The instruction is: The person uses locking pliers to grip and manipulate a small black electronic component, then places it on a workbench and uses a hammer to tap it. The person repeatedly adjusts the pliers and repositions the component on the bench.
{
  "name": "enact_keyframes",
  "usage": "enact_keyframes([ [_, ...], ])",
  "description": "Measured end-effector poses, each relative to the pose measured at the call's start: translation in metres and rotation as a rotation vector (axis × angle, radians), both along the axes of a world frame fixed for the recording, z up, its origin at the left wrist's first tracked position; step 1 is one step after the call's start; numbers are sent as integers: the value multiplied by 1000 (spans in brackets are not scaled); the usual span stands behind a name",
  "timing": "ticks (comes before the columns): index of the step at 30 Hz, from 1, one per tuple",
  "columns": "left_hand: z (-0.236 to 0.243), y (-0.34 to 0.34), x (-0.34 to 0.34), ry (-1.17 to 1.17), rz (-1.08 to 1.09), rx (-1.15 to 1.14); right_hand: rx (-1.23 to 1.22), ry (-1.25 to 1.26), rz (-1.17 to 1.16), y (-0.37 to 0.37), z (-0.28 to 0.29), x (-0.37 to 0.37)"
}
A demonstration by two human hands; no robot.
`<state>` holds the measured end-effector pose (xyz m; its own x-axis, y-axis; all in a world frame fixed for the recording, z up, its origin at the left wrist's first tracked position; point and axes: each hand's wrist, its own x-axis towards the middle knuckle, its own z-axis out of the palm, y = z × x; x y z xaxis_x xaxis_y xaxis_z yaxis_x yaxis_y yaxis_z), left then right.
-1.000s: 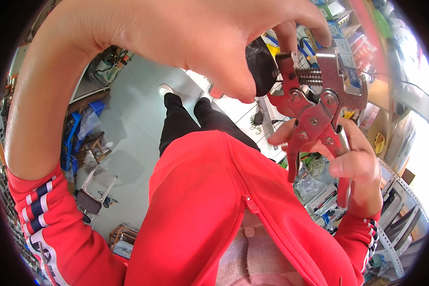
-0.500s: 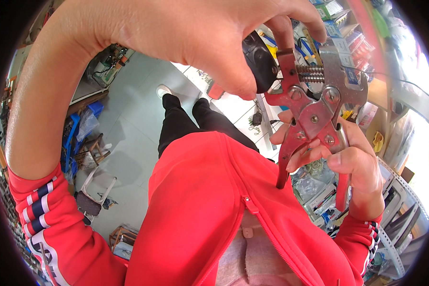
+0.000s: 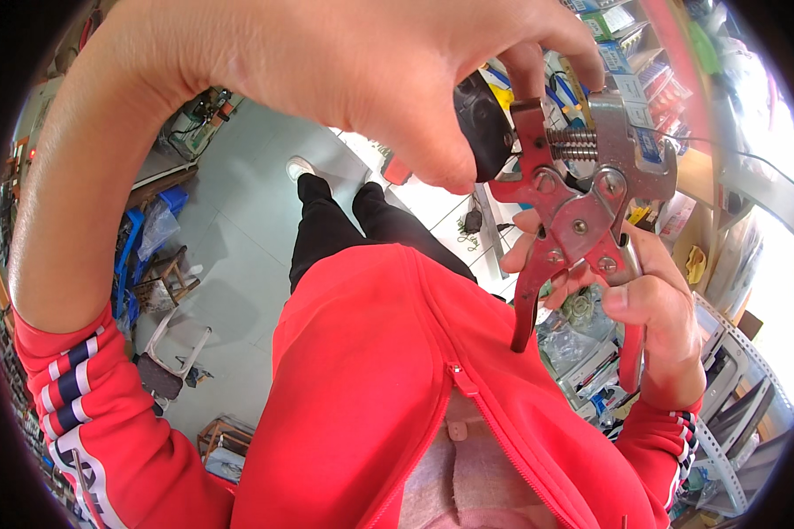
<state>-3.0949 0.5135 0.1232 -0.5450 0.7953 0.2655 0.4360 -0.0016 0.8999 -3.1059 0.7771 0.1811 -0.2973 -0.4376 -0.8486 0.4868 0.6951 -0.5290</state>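
Note:
My left hand reaches across the top of the view, very close. Its thumb and fingers curl around a glossy black rounded object whose kind I cannot make out. Right beside that object is a wire stripper with red handles, metal jaws and two springs between them. Wrapped around the handles from behind, my right hand has its thumb across the near side. The handles stand spread apart. From the metal jaw side a thin dark wire runs off to the right; where it begins is unclear.
Shelving crowded with packaged goods stands on the right. At left are blue plastic items, a small wooden stool and a folding chair. Grey floor tiles lie below. A black plug-like item sits on white tiles.
The wire stripper and both hands have shifted very slightly left and down. Both hands keep the same hold, and the handles look equally spread.

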Motion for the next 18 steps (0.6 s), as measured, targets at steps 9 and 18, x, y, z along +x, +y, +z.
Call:
enact_keyframes([
  [9, 21, -6, 0, -374, -6, -74, -162, -121, -110, 1, -5, 9],
  [18, 20, 1, -15, -650, -74, -39, -58, -57, -92, -3, -4, 12],
])
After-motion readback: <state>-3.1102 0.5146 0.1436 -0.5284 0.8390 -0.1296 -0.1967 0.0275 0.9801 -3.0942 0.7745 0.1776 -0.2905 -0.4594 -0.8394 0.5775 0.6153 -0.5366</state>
